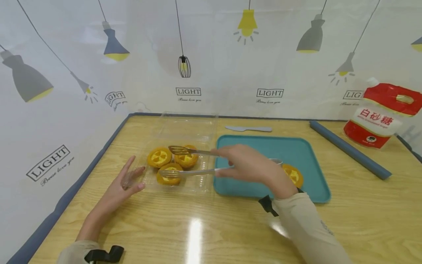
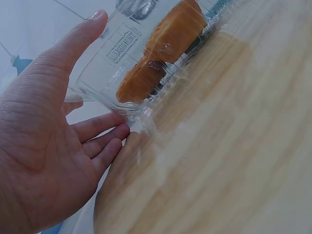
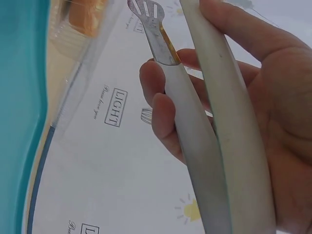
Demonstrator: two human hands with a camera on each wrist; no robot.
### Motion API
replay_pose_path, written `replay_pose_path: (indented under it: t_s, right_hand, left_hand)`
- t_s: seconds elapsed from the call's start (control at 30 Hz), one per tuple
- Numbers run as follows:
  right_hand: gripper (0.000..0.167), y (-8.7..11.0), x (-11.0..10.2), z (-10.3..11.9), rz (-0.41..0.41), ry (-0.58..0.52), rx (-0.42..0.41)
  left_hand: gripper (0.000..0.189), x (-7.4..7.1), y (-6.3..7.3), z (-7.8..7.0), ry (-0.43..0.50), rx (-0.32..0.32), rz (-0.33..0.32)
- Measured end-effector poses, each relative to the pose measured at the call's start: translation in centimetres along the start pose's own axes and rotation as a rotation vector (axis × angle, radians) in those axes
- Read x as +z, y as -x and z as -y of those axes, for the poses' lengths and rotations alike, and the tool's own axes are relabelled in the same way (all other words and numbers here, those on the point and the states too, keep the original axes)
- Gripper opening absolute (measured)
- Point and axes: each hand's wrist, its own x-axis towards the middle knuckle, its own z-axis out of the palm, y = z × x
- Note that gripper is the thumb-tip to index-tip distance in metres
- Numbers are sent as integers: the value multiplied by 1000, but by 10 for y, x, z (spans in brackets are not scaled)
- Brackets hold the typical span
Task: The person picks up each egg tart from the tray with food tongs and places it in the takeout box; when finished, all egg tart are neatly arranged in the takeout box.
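Note:
My right hand [image 1: 250, 163] grips a pair of metal tongs [image 1: 199, 172] with pale handles, fingers wrapped round one arm and thumb along the other. The slotted tips are spread over several egg tarts [image 1: 159, 157] in a clear plastic container [image 1: 188, 126], its lid folded back. My left hand [image 1: 115, 190] is at the container's left side, thumb and fingers spread around its corner. In the left wrist view the fingertips meet the lower edge of the container [image 2: 105, 73], and tarts [image 2: 175, 31] show through its wall. Another egg tart [image 1: 295, 176] sits on the teal tray [image 1: 260, 143].
Behind the tray lies a pale knife [image 1: 248, 129]. A small cup [image 1: 277, 161] on the tray is partly hidden by my right wrist. A blue-grey strip [image 1: 349, 150] and a red and white sugar bag [image 1: 380, 115] are at the right, before a lamp-printed cloth.

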Motion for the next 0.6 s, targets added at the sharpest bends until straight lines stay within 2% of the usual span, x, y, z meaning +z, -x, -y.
replay_pose_path:
  t_s: [0.2,0.37,0.5,0.6]
  right_hand:
    - [57,16,-16,-8,-64,-21,-15]
    - [58,33,-26,-16,-85,-10,28]
    - [58,52,-31,-26,-107,-5,44]
    - [57,71,-35,-36,-171,10,56]
  left_hand:
    - [85,1,-1,-1,-2,0,-3]
    - [86,1,1,0,10,-20,1]
    - [86,1,3,2,13,-53,0]
    - [86,2,0,1,1,-46,2]
